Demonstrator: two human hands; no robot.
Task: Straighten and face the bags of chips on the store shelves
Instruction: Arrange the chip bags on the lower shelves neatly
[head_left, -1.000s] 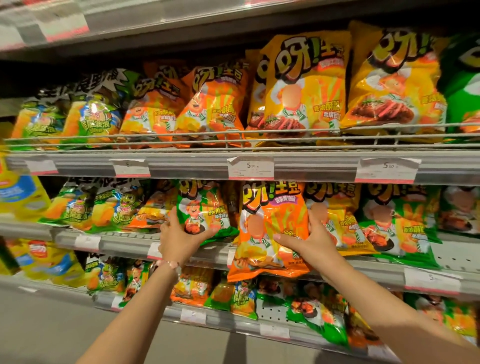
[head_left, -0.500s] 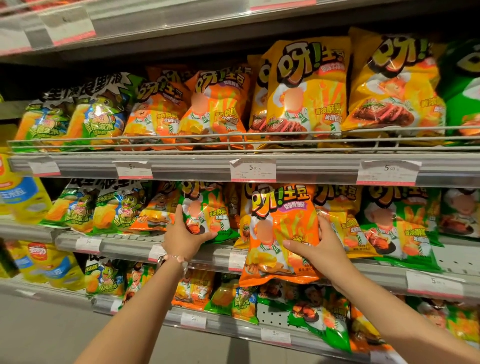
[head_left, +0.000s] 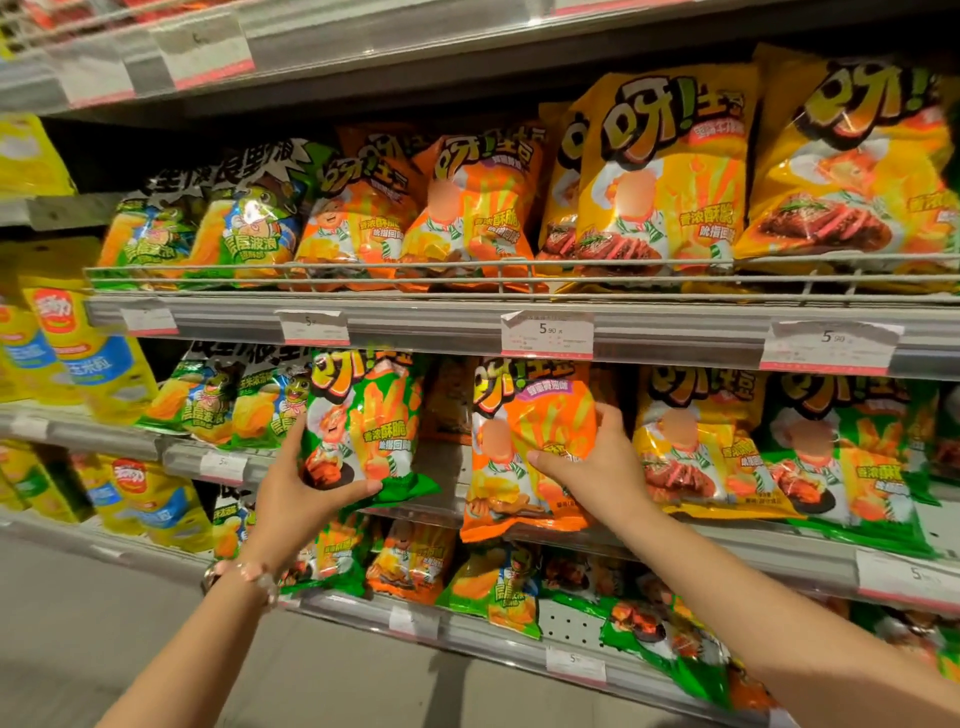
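Gripping a green bag (head_left: 363, 431), the left hand (head_left: 296, 499) turns it forward; the right hand (head_left: 597, 467) clasps the orange bag (head_left: 524, 447) beside it, apparently to stand it upright.

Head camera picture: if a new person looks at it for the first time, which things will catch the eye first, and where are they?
First come the two hands on the middle shelf: the left hand grips a green chip bag, and the right hand holds an orange chip bag beside it. Next, the big yellow bags stand behind the wire rail on the shelf above, at upper right.
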